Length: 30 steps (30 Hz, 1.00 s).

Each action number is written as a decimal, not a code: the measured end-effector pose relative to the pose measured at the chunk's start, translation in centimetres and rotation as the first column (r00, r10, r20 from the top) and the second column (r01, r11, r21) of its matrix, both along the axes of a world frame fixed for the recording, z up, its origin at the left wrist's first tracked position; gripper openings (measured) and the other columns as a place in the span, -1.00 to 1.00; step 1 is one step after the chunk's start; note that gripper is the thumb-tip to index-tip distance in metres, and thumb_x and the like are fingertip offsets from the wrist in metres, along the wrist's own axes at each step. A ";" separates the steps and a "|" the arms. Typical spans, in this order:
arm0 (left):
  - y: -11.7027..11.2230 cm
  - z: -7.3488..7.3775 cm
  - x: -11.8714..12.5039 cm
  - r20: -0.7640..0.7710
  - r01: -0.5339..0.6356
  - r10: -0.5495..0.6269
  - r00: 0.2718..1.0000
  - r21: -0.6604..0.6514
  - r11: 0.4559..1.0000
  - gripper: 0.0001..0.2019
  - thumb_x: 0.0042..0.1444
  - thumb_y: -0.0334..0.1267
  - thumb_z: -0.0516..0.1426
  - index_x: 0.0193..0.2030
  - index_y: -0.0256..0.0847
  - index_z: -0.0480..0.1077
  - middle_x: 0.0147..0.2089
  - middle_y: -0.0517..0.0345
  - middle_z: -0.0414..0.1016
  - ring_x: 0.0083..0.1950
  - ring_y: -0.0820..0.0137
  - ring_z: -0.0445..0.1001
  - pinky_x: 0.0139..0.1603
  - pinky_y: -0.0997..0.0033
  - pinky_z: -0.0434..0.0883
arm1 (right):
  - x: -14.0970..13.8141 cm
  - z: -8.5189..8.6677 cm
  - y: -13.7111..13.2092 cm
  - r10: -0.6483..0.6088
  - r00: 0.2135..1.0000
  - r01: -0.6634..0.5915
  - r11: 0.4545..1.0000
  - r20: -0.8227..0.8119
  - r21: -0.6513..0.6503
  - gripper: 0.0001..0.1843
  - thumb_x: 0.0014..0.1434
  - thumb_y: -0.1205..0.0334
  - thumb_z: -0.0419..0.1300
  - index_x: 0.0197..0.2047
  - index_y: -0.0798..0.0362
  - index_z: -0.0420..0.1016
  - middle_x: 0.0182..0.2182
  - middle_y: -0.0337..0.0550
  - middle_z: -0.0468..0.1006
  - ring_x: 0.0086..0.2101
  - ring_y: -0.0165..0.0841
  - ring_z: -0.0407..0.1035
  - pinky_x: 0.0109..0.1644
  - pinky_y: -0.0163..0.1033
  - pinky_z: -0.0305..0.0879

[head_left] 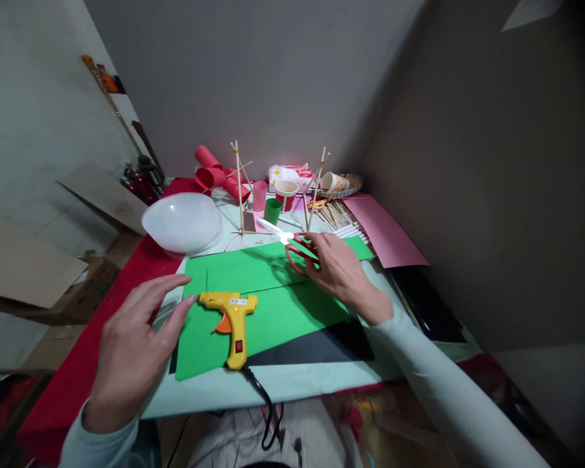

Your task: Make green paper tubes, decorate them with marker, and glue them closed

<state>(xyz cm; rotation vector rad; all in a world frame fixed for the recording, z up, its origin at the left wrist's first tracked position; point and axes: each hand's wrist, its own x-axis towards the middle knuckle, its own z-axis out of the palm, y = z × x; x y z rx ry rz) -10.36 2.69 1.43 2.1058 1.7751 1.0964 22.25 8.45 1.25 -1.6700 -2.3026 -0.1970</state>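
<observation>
My right hand [338,273] grips a pair of scissors [297,252] by the red handles, above the green paper [283,312]. The scissors' pale blades point left toward the back of the table. Near the left edge of the green paper, my left hand [143,331] is empty, thumb and fingers apart. Its fingertips are close to the nozzle of a yellow glue gun [237,325], which lies on the paper with its cord hanging over the front edge. Beneath the green sheets, part of a black sheet [316,344] shows.
A translucent white bowl [182,221] stands at left. Red paper tubes [209,177], a green cup [272,211], a red-and-white cup [286,194] and tied stick frames [239,188] stand behind. Pink paper [387,231], white markers [351,230] and wooden sticks [334,213] lie at right, near the wall.
</observation>
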 end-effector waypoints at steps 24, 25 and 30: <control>5.4 2.7 1.5 -0.195 0.094 -0.067 0.979 0.132 0.987 -0.62 0.29 0.11 0.04 -0.03 -0.06 0.51 0.04 -0.03 0.65 0.11 0.01 0.58 0.13 0.00 0.47 | -1.9 -1.3 -1.4 0.382 0.849 -0.379 0.922 0.365 -0.085 -0.87 0.40 0.45 0.11 -0.12 0.13 0.49 -0.31 -0.06 0.60 -0.29 -0.18 0.47 0.05 -0.01 0.26; 5.4 2.7 1.6 -0.193 0.090 -0.063 0.979 0.135 0.987 -0.62 0.29 0.10 0.04 -0.03 -0.08 0.52 0.04 -0.03 0.65 0.10 0.03 0.58 0.13 0.01 0.47 | -1.9 -1.5 -1.1 0.391 0.843 -0.387 0.918 0.371 -0.087 -0.88 0.39 0.44 0.12 -0.13 0.13 0.49 -0.31 -0.05 0.60 -0.29 -0.17 0.46 -0.02 -0.03 0.26; 5.8 2.1 2.1 -0.167 0.098 -0.074 0.983 0.139 0.985 -0.67 0.30 0.03 0.06 -0.06 -0.09 0.53 0.02 -0.05 0.65 0.10 0.06 0.59 0.13 0.04 0.49 | -1.5 -2.0 -0.2 0.356 0.859 -0.366 0.929 0.369 -0.043 -0.83 0.42 0.42 0.10 -0.19 0.13 0.50 -0.35 -0.03 0.58 -0.35 -0.17 0.40 -0.18 -0.06 0.14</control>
